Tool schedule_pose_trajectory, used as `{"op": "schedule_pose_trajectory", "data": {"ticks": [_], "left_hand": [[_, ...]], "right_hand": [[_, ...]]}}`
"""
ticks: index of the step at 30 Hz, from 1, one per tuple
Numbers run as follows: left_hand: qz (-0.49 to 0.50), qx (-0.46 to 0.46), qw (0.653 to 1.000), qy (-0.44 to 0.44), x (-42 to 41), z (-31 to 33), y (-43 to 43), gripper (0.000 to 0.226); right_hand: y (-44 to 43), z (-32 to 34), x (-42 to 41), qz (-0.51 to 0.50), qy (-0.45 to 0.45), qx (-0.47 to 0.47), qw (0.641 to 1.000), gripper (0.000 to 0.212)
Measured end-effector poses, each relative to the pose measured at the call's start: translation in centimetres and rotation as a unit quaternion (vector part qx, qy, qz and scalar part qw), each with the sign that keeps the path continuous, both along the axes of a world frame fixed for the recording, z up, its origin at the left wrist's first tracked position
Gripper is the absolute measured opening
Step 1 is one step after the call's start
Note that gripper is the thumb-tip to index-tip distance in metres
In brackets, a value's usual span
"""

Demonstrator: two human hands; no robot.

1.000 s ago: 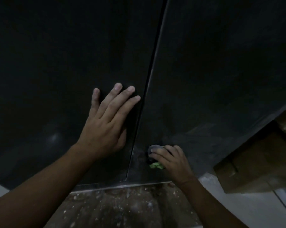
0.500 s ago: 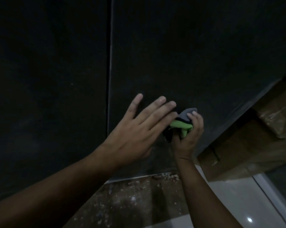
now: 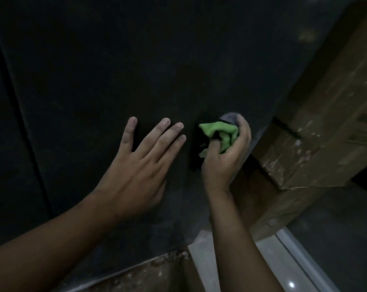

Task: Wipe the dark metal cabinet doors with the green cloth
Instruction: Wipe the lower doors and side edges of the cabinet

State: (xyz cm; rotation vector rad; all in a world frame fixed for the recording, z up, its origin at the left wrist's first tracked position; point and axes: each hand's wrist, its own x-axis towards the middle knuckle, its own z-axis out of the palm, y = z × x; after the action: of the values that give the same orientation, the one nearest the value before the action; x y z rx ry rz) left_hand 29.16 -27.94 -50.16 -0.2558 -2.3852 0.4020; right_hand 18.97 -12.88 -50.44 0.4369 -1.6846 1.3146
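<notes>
The dark metal cabinet door (image 3: 157,60) fills most of the view, with the seam between the two doors running down the far left. My left hand (image 3: 140,163) lies flat on the door with fingers spread. Just to its right, my right hand (image 3: 224,157) grips the bunched green cloth (image 3: 220,133) against the door near its right edge. A grey patch of the cloth shows above my fingertips.
A brown cardboard box (image 3: 317,131) with shiny tape stands close against the door's right edge. Below the door lies a dusty floor strip (image 3: 144,277); pale tiles (image 3: 283,268) lie at the lower right.
The view has swung right, so the door seam slid to the far left. My right hand carried the cloth up and rightward across the right door. My left hand moved onto the right door.
</notes>
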Motion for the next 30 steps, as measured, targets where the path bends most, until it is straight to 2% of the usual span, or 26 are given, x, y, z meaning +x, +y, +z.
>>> {"op": "schedule_pose_trajectory", "data": {"ticks": [3, 6, 8, 11, 13, 16, 20, 23, 25, 27, 29, 30], "left_hand": [[-0.006, -0.011, 1.000, 0.019, -1.8, 3.7, 1.9, 0.074], [-0.002, -0.034, 0.999, 0.032, -3.1, 6.9, 3.5, 0.074], [0.009, -0.059, 0.998, 0.035, -3.8, 8.1, 4.4, 0.075], [0.023, -0.097, 0.995, 0.024, -4.6, 8.7, 5.3, 0.080], [0.032, -0.115, 0.993, 0.020, -4.9, 8.2, 5.3, 0.081], [0.030, -0.125, 0.992, 0.014, -4.9, 6.9, 5.2, 0.083], [0.013, -0.131, 0.991, 0.009, -4.9, 4.7, 5.0, 0.081], [-0.001, -0.139, 0.990, 0.002, -5.0, 3.9, 4.3, 0.083], [-0.009, -0.141, 0.990, 0.000, -5.1, 3.7, 4.0, 0.084], [-0.009, -0.138, 0.990, 0.003, -5.1, 3.6, 3.9, 0.084], [-0.006, -0.135, 0.991, 0.008, -5.1, 3.5, 4.1, 0.082], [-0.006, -0.134, 0.991, 0.010, -5.1, 3.5, 4.1, 0.081]], "right_hand": [[3.1, 5.8, -3.3, -0.001, 0.088, 0.116, 0.989, 0.056], [6.0, 8.4, -5.7, -0.008, 0.136, 0.168, 0.976, 0.052], [7.2, 7.9, -6.6, -0.051, 0.128, 0.177, 0.975, 0.052], [8.6, 4.9, -7.5, -0.112, 0.034, 0.069, 0.991, 0.054], [9.3, 2.1, -7.9, -0.108, -0.027, -0.009, 0.994, 0.052], [9.2, -3.1, -7.4, -0.086, -0.115, -0.051, 0.988, 0.049], [8.1, -10.6, -5.6, -0.100, -0.277, -0.058, 0.954, 0.042], [7.9, -12.1, -5.3, -0.084, -0.374, -0.113, 0.917, 0.039], [7.2, -10.3, -5.2, -0.071, -0.393, -0.194, 0.896, 0.040], [6.1, -7.0, -5.1, -0.045, -0.360, -0.289, 0.886, 0.047], [5.4, -3.5, -5.1, -0.033, -0.288, -0.338, 0.895, 0.060], [5.1, -1.8, -5.0, -0.036, -0.244, -0.333, 0.910, 0.057]]}}
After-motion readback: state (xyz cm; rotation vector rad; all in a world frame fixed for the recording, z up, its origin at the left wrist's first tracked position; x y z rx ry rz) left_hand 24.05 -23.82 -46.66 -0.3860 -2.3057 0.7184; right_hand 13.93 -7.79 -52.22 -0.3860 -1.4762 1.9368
